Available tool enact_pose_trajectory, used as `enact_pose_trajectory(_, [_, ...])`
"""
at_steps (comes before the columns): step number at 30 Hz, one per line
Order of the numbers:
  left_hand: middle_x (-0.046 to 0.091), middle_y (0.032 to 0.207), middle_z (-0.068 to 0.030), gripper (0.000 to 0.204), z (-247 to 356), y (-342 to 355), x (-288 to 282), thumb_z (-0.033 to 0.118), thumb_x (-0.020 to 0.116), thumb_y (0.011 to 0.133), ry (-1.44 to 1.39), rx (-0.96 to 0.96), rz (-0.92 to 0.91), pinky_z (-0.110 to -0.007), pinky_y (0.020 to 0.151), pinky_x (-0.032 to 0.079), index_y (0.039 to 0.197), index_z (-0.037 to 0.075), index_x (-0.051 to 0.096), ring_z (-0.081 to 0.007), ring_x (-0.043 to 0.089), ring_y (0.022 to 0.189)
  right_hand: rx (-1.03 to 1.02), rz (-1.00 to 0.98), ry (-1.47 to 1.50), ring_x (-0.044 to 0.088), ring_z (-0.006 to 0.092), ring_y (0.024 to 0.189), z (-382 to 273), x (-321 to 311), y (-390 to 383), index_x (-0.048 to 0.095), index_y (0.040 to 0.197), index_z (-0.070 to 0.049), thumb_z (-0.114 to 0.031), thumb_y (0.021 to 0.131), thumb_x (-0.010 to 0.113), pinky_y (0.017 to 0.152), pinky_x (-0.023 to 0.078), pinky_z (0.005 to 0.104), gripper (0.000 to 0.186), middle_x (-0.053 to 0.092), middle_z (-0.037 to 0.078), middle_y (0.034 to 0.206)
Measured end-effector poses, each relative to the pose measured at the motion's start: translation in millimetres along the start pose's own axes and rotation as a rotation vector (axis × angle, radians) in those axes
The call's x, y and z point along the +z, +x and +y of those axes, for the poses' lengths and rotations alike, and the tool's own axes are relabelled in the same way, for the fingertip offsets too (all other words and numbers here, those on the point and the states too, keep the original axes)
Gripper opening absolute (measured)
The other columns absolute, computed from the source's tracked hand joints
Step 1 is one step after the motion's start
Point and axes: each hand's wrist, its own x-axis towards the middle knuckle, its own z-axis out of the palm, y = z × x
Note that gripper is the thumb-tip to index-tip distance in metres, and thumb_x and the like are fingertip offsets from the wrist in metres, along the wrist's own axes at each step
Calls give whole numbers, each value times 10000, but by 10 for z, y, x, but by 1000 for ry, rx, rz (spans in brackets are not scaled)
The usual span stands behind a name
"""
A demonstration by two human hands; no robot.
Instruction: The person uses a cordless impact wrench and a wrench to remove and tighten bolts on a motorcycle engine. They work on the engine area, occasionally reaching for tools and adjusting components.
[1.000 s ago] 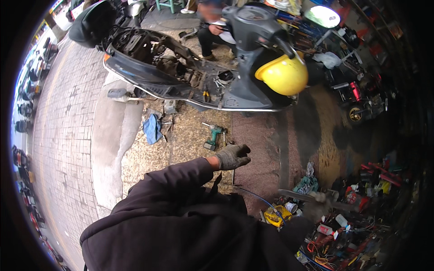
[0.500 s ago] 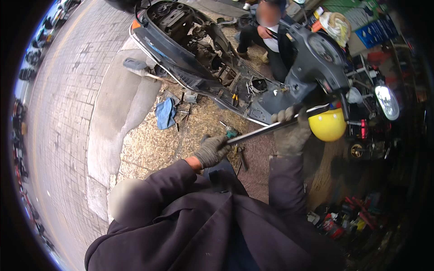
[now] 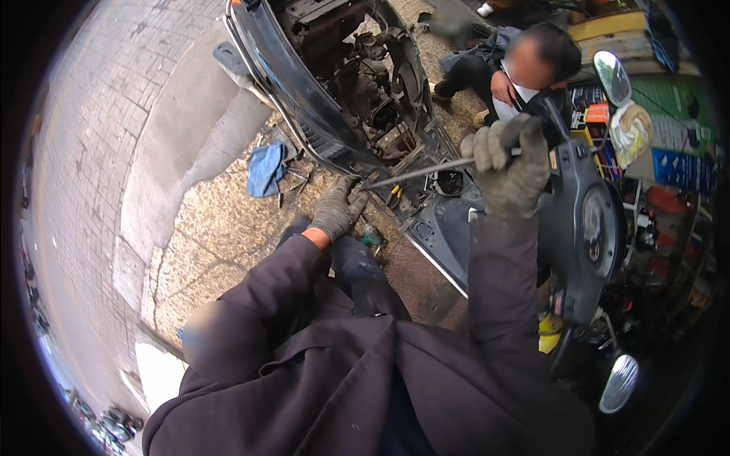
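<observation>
Speckled tan ground (image 3: 220, 235): left of centre
Long grey metal bar (image 3: 426, 172): frame centre
Grey-gloved right hand (image 3: 511, 167): clamped around bar
Grey-gloved left hand (image 3: 334, 210): near bar's tip — cannot tell if gripping

The scooter (image 3: 308, 99) spans top centre to right, pliers (image 3: 395, 196) on its floorboard (image 3: 445, 232) at centre. The bar (image 3: 422, 172) runs from the right hand (image 3: 508, 163), right of centre, to just beside the left hand (image 3: 336, 209), left of centre. Left of the scooter lies a cloth (image 3: 265, 170); the drill (image 3: 371, 235) sits below centre. Upper right, behind the floorboard, is a co-worker (image 3: 487, 95).
</observation>
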Motion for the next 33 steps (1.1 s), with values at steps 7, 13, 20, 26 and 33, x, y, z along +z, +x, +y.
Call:
enact_pose_trajectory(7, [652, 1062, -184, 357, -514, 632, 3, 237, 669, 846, -127, -214, 216, -425, 882, 495, 1135, 37, 609, -370, 622, 1014, -14, -6, -112, 544, 184, 500, 666, -560, 1397, 625, 750, -61, -279, 904, 691, 605, 496, 402, 275, 544, 47, 563])
enact_pose_trajectory(13, [670, 1044, -170, 325, -759, 1571, -542, 173, 665, 873, -249, -135, 597, -372, 896, 515, 1141, 2, 596, -273, 657, 981, 81, -6, -276, 532, 216, 535, 1496, -998, 2228, 572, 668, -53, -275, 919, 662, 655, 491, 437, 347, 482, 42, 565])
enact_pose_trajectory(20, [603, 1095, -181, 406, -962, 2755, -1422, 211, 662, 864, 62, 83, 997, -377, 894, 494, 1204, 16, 552, -297, 597, 1030, 239, -67, -352, 524, 195, 540, 2314, -1325, 2707, 599, 715, -31, -268, 923, 655, 653, 484, 404, 320, 482, 45, 546])
enact_pose_trajectory(26, [563, 1179, -171, 512, -1333, 3173, -1708, 322, 705, 854, 117, 20, 1173, -380, 934, 477, 1248, 29, 557, -273, 589, 1080, 301, -154, -292, 508, 168, 493, 2633, -1497, 2823, 668, 916, -11, -195, 910, 685, 534, 458, 351, 186, 525, 65, 560])
enact_pose_trajectory(33, [563, 1236, -188, 461, -1694, 3465, -1710, 226, 597, 942, -7, -48, 1210, -369, 957, 433, 1319, 1, 459, -255, 532, 1123, 404, -109, -343, 491, 194, 508, 2724, -1518, 2816, 608, 739, -51, -237, 934, 642, 607, 446, 405, 272, 500, 56, 554])
